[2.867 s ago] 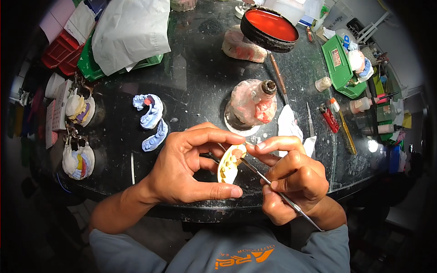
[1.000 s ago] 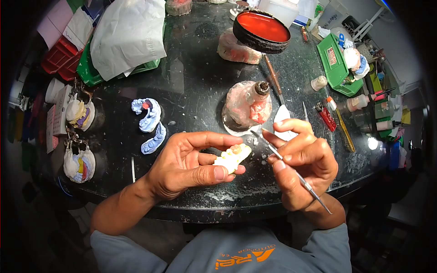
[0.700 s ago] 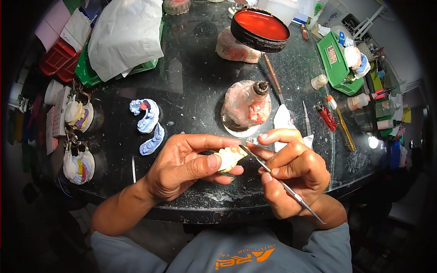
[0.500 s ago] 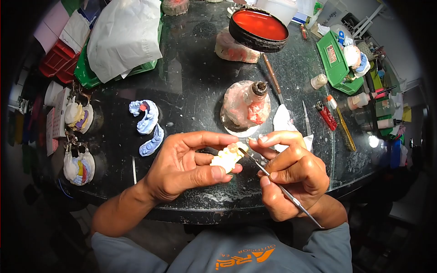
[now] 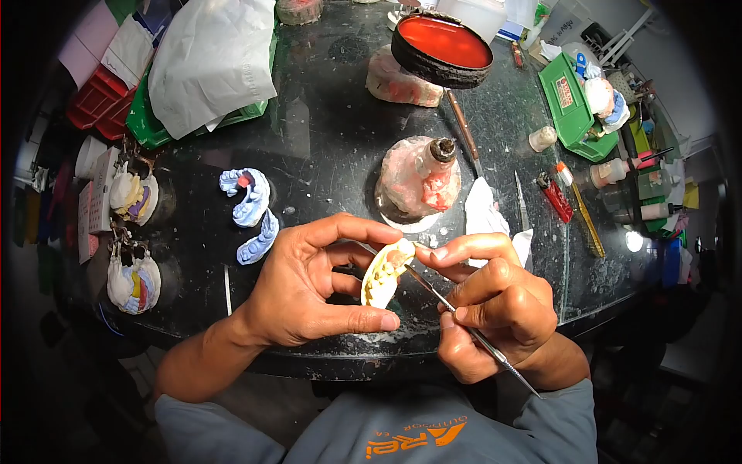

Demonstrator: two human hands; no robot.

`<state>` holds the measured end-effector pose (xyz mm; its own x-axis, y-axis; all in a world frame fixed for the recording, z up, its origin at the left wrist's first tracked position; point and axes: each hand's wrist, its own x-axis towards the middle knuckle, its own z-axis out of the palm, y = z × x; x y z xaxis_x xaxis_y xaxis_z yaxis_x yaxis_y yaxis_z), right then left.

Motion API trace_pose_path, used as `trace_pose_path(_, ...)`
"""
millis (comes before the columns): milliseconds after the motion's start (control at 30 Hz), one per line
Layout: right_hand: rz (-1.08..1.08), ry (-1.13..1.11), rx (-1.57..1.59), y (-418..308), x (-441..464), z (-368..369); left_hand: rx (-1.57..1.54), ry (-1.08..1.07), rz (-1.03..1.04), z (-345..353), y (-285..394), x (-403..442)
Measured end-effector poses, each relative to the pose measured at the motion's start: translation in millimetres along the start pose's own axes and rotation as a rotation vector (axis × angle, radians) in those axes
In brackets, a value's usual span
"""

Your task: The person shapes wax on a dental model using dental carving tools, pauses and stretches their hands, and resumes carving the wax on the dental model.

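Between the thumb and fingers of my left hand [image 5: 313, 282] is a pale yellow dental model [image 5: 380, 280], a curved piece with a row of teeth and a pinkish patch near its upper end. My right hand [image 5: 498, 309] grips a slim metal dental carver [image 5: 478, 334] like a pen. The carver's tip meets the model's right side near the pinkish patch. My right index finger reaches to the model's upper end. Beyond both hands stands a wax-smeared spirit burner [image 5: 417, 178] with a dark wick top.
A round tin of red wax [image 5: 442, 42] sits at the back, with a wooden-handled knife [image 5: 464, 131] beside it. Blue dental pieces [image 5: 251, 203] and articulated models [image 5: 133, 282] stand left. A crumpled tissue [image 5: 485, 209], tweezers [image 5: 521, 199] and a green bin [image 5: 564, 104] are right.
My left hand has turned the dental model more upright, so its row of teeth now shows. The carver's tip has shifted slightly down along its side, and my right hand has moved a little.
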<state>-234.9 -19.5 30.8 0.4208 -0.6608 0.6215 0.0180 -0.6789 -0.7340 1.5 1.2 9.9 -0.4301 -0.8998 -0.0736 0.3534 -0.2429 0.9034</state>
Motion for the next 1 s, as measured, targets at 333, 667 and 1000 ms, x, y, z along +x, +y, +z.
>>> trace_pose_path(333,-0.011,0.005,-0.022,1.8,-2.6,1.7,-0.007,0.003,0.003,-0.6,-1.2,-0.1)
trace_pose_path(667,-0.012,0.005,-0.048,2.0,-0.6,3.5,-0.002,-0.012,0.008,0.0,-0.2,0.5)
trace_pose_path(1000,-0.018,-0.002,-0.022,-0.3,-0.5,1.4,0.003,-0.016,0.023,0.0,-0.7,0.4)
